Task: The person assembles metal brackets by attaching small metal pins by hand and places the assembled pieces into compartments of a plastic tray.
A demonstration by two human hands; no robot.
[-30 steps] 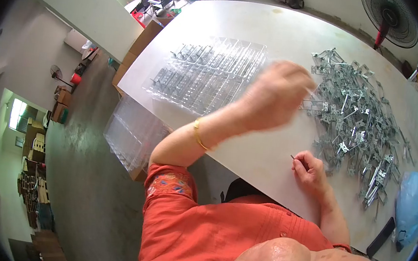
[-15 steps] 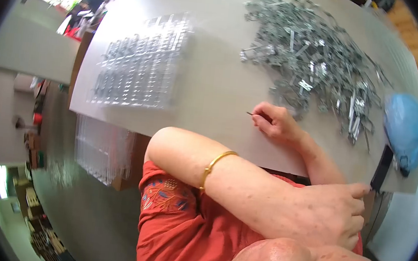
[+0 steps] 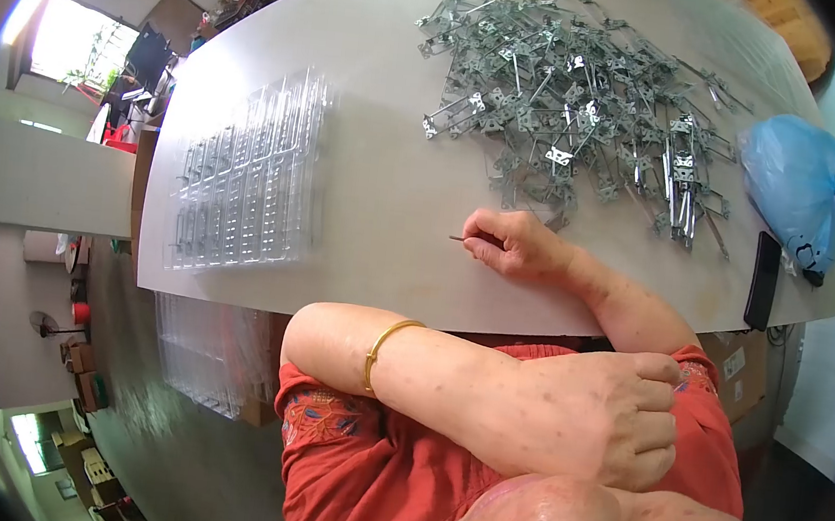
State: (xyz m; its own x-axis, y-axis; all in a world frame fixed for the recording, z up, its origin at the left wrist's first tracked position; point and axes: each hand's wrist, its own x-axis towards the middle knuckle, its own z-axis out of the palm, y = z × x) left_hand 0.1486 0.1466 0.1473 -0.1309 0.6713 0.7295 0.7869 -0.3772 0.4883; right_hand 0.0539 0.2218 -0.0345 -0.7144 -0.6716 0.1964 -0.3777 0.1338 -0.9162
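Note:
My right hand (image 3: 514,245) is closed above the near part of the table. A short, thin, dark rod (image 3: 457,238) sticks out to the left from between its thumb and forefinger; the rest of the rod is hidden. My left hand (image 3: 628,421) lies across my body, below the table edge, its fingers curled into a fist with the back of the hand up. The inside of that fist is hidden. Beyond the right hand spreads a tangled heap of metal linkage pieces (image 3: 592,117), flat plates joined by thin rods.
Clear plastic compartment trays (image 3: 250,174) are stacked on the left of the table (image 3: 375,176). More clear trays (image 3: 213,351) stand below its edge. On the right are a blue plastic bag (image 3: 796,191) and a black phone-like slab (image 3: 763,281). A cardboard box (image 3: 741,367) sits underneath.
The view has shifted, so the table things appear moved left. My left fist appears lower and further left, with its forefinger now curled in. My right hand still pinches the rod.

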